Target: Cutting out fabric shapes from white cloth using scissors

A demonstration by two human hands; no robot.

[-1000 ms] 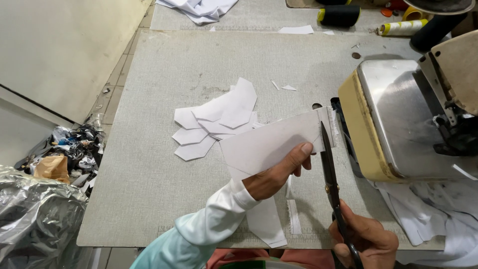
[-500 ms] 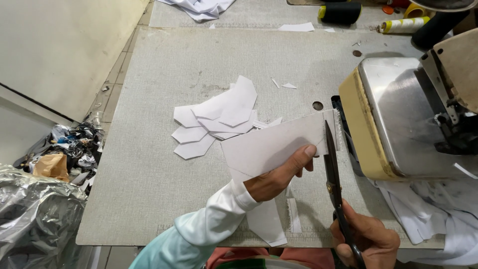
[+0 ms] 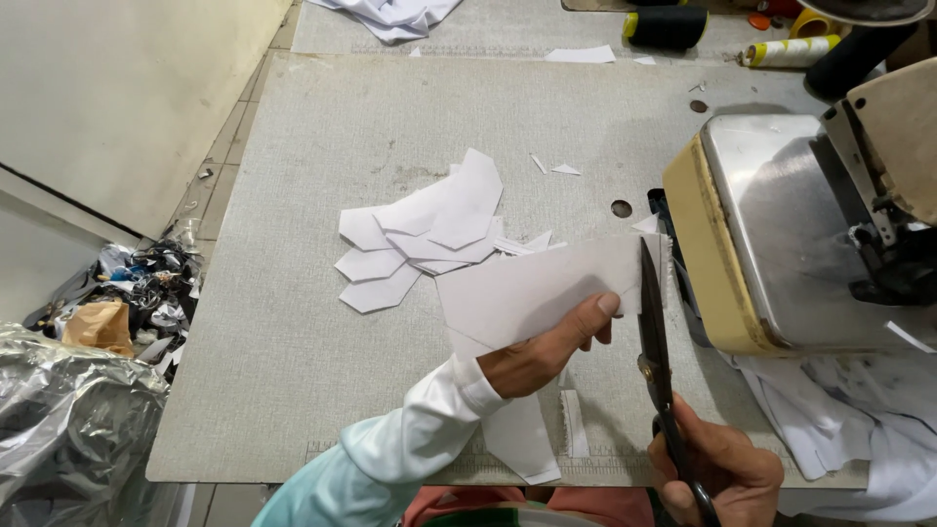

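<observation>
My left hand (image 3: pixel 542 346) pinches a stiff white sheet piece (image 3: pixel 532 288) and holds it above the grey worktable (image 3: pixel 322 390). My right hand (image 3: pixel 717 468) grips dark scissors (image 3: pixel 656 337) whose blades point away from me along the sheet's right edge. A loose pile of white pointed cut pieces (image 3: pixel 420 239) lies on the table just beyond the sheet. More white offcuts (image 3: pixel 522 434) lie under my left wrist near the front edge.
A sewing machine (image 3: pixel 791 224) with a metal bed fills the right side, white fabric (image 3: pixel 859 410) draped below it. Thread spools (image 3: pixel 669 24) stand at the back. Scrap bags (image 3: pixel 68 410) sit on the floor at left.
The scissors have slid a little farther up along the sheet's right edge, and my left hand has shifted slightly with the sheet.
</observation>
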